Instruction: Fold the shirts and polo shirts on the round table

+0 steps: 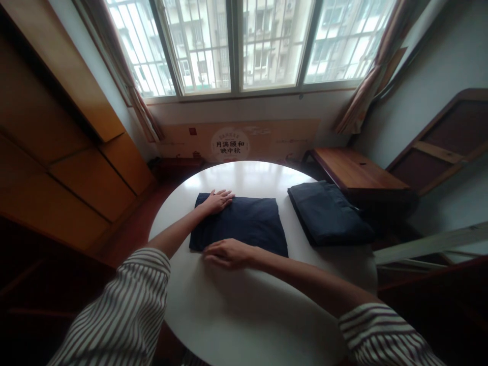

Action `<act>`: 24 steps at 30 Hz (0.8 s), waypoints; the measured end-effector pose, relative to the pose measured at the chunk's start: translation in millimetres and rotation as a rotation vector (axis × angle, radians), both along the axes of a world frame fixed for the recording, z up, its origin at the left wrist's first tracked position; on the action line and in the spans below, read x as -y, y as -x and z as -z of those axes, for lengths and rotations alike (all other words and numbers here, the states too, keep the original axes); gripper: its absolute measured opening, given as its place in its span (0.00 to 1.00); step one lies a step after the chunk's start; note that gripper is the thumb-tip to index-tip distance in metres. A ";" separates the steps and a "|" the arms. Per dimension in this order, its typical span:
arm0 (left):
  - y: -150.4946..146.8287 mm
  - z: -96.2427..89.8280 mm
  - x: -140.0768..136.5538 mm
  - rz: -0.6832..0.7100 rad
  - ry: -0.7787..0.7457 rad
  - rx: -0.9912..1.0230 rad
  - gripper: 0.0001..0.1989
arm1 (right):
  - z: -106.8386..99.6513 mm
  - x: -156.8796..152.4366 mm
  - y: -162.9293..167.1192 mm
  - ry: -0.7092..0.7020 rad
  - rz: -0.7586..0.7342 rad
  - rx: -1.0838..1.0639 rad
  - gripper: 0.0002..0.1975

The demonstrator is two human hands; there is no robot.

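A navy-blue folded cloth, probably a garment, lies flat on the white table in front of me. My left hand rests palm down on its far left part, fingers stretched out. At the near left edge of the cloth is my right hand, its fingers bent and close together over that edge. The fingertips of this hand are partly hidden, so the exact grip is hard to see. Further right on the table lies a second dark folded cloth, thicker, with neither hand on it.
The table has a rounded edge. A wooden side table stands beyond it at the right. Orange-brown cabinets line the left side. At the back, a printed banner hangs below a barred window.
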State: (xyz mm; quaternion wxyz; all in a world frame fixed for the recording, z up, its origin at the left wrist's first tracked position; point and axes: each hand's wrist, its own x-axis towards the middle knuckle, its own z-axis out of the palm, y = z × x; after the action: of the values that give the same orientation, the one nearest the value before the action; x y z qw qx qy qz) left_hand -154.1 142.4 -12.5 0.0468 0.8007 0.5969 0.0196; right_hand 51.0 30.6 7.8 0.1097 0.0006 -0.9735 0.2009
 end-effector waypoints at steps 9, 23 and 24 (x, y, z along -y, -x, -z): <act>-6.0 20.7 74.7 -0.259 -0.200 -0.016 0.29 | 13.6 -97.1 -40.0 -0.137 0.954 0.150 0.29; 28.4 -9.3 76.5 -0.371 -0.181 -0.078 0.27 | 0.1 -90.8 -53.5 -0.152 0.991 0.185 0.31; 23.7 -13.5 69.5 -0.319 -0.200 -0.065 0.27 | -1.2 -81.7 -44.7 -0.143 0.899 0.161 0.32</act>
State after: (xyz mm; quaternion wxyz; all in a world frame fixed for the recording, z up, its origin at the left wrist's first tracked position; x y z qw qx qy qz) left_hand -177.9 72.9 1.0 -0.0562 0.6967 0.7126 0.0602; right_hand 95.6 112.2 9.0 0.1095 -0.4295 -0.8940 0.0649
